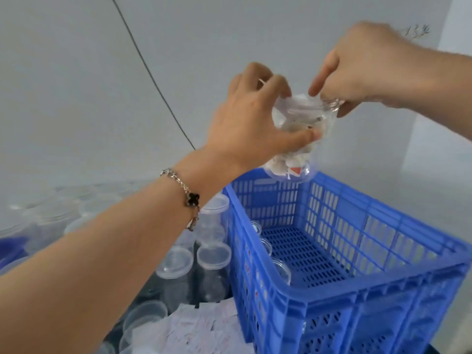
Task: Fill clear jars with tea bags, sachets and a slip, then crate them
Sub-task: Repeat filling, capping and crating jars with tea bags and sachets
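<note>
A clear jar (298,139) stuffed with white tea bags and sachets hangs in the air above the far corner of a blue plastic crate (339,292). My left hand (252,121) grips the jar's side, thumb across its front. At the jar's open mouth my right hand (357,70) comes from above, its fingers curled over the rim; whether it pinches anything there is blurred. Several filled jars (281,270) stand along the crate's left inner wall.
Left of the crate stand many clear jars with lids (214,255). Loose white sachets or slips (201,328) lie in a heap at the bottom. A grey wall with a dark cable (153,77) rises behind. Most of the crate's floor is bare.
</note>
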Motion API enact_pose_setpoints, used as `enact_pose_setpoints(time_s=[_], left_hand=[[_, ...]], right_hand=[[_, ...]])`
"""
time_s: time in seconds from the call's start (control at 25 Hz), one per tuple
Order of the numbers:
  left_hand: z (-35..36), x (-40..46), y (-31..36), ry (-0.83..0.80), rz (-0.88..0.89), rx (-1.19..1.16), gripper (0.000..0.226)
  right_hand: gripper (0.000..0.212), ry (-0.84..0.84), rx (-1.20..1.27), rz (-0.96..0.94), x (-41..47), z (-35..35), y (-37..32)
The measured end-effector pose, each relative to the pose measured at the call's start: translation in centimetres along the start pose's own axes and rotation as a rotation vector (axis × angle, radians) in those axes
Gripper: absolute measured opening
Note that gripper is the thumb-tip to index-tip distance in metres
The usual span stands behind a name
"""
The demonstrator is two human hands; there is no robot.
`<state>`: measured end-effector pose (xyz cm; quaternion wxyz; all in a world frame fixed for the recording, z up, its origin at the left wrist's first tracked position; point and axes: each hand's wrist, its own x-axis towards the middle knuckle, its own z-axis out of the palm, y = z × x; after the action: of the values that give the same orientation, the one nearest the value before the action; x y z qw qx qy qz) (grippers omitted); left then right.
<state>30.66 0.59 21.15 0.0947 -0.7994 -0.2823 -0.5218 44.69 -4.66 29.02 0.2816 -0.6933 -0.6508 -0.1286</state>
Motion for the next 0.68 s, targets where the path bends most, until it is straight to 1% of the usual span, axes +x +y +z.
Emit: enact_pose_setpoints(time_s=[0.08,0.12,0.28,0.36,0.44,0.52,0.6,0.68], left_hand=[[2.5,0.8,-1.7,-0.106,0.027,0.161,0.063],[3.7,1.2,-2.6,-0.17,0.045,0.254,0.063],[8.0,3.1,-6.6,-0.389,0.133,0.585,0.065],[10.2,3.8,-8.6,-0.454,0.172,0.731,0.066],[12.5,4.1,-10.4,-0.541,0.17,0.81,0.067],[15.0,3.9,-11.9,-0.683,0.126,0.851,0.063],[17.6,3.7,-12.9,-0.843,0.047,0.84,0.053],[19.8,3.5,-13.4,-1.014,-0.069,0.801,0.051]], right_hand=[[0.026,-0.047,-0.095,0.032,1.9,2.2,1.5],[0.028,-0.056,-0.1,0.058,2.9,3.5,2.3],[0.022,-0.054,-0.039,0.089,7.2,9.8,4.6],[0.02,-0.033,-0.043,0.091,9.8,13.0,5.5],[0.017,-0.049,-0.022,0.121,12.0,16.4,6.1],[0.013,-0.118,-0.042,0.188,13.9,19.8,6.8],[0.019,-0.229,-0.096,0.283,15.1,23.4,7.8],[0.023,-0.298,-0.089,0.355,15.6,26.9,9.2]])
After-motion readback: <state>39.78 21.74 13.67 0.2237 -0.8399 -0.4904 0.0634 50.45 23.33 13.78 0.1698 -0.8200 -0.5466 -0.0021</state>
